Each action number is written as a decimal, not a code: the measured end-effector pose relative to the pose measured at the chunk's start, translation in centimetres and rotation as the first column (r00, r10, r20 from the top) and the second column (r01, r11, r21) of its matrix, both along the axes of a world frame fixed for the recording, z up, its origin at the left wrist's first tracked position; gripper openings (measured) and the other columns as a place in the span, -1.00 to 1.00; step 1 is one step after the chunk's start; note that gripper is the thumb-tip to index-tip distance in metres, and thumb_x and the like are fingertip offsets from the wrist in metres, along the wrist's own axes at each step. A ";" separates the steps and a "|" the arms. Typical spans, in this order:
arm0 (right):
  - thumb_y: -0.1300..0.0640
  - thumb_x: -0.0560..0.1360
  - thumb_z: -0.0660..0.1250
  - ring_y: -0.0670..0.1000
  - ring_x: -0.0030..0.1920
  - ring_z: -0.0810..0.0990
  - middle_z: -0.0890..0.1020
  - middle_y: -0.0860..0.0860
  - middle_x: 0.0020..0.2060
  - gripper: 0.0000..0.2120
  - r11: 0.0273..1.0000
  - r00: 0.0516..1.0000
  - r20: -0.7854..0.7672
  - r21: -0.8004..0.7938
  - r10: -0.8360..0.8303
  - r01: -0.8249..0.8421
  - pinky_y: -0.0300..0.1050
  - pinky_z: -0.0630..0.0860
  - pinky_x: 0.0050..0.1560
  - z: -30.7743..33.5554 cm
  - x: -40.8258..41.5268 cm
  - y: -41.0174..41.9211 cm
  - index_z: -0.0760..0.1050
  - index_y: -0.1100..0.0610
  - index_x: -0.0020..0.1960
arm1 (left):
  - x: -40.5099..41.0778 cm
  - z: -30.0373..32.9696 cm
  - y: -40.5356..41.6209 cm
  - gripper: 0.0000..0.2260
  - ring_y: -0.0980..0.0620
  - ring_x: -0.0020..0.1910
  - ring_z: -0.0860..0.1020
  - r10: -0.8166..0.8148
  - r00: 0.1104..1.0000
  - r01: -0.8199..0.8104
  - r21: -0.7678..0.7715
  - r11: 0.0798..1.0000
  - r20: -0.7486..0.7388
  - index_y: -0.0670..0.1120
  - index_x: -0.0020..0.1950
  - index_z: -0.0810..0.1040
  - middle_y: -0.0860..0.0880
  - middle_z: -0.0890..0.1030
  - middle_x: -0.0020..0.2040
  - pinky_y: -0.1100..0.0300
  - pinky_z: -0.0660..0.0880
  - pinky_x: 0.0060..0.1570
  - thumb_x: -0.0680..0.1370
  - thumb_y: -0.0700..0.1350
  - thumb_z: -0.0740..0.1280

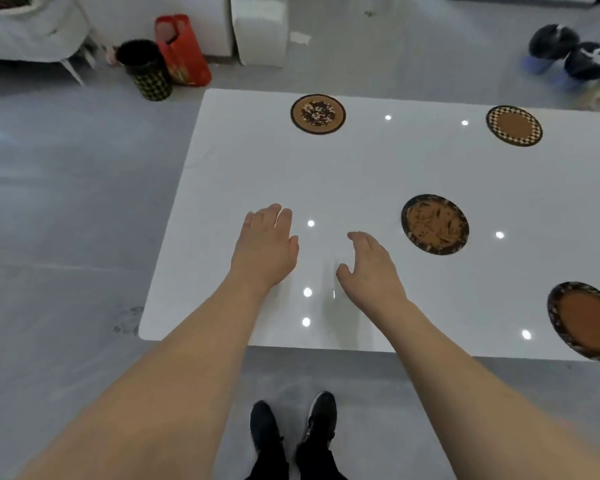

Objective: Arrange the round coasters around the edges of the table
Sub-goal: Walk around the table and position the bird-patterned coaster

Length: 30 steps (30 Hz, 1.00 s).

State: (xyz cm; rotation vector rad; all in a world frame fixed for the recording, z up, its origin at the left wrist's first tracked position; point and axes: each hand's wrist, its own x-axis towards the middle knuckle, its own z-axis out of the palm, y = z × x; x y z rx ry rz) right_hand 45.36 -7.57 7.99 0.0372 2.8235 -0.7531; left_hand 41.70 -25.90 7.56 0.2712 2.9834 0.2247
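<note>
Coasters lie on the white bench (222,174): two near the far edge, one near the near edge, one coaster (434,224) mid-bench. Left hand (265,249) and right hand (371,268) hover open, empty. Next, probably: right hand reaches that middle one.

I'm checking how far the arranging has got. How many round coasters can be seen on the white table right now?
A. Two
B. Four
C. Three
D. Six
B: four show on the table, a speckled coaster and a checker-rimmed coaster by the far edge, a mottled coaster nearer the middle, and a plain brown coaster by the near edge, partly cut off by the frame.
</note>
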 end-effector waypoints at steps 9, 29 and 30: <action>0.16 0.54 0.18 0.07 0.25 0.41 0.47 0.08 0.22 -0.69 0.964 0.969 0.010 -0.101 -0.246 0.246 -0.06 0.37 0.27 -5.1 -7.2 10.7 0.38 0.18 0.26 | -8.2 -4.2 9.1 -0.54 -0.11 0.49 0.22 -0.109 0.993 0.107 0.035 0.994 0.054 -0.17 0.51 0.22 -0.13 0.25 0.53 -0.03 0.09 0.51 0.63 -0.03 0.11; 0.06 0.52 0.16 0.13 0.07 0.42 0.46 0.10 0.09 -0.65 0.712 0.713 -0.327 0.147 -0.620 0.686 0.07 0.36 0.11 -17.1 -12.9 22.5 0.42 0.10 0.28 | -14.8 -16.4 25.1 -0.56 -0.06 0.42 0.33 -0.232 0.963 0.250 0.142 0.958 -0.134 -0.14 0.42 0.35 -0.07 0.43 0.39 -0.11 0.21 0.48 0.62 0.05 0.07; 0.06 0.51 0.18 0.12 0.06 0.42 0.46 0.09 0.08 -0.66 0.712 0.710 -0.325 0.136 -0.625 0.689 0.05 0.36 0.11 -17.1 -12.8 22.4 0.42 0.09 0.27 | -14.7 -16.4 25.0 -0.57 -0.05 0.42 0.33 -0.240 0.962 0.259 0.151 0.954 -0.132 -0.13 0.42 0.35 -0.06 0.42 0.39 -0.10 0.19 0.49 0.62 0.05 0.08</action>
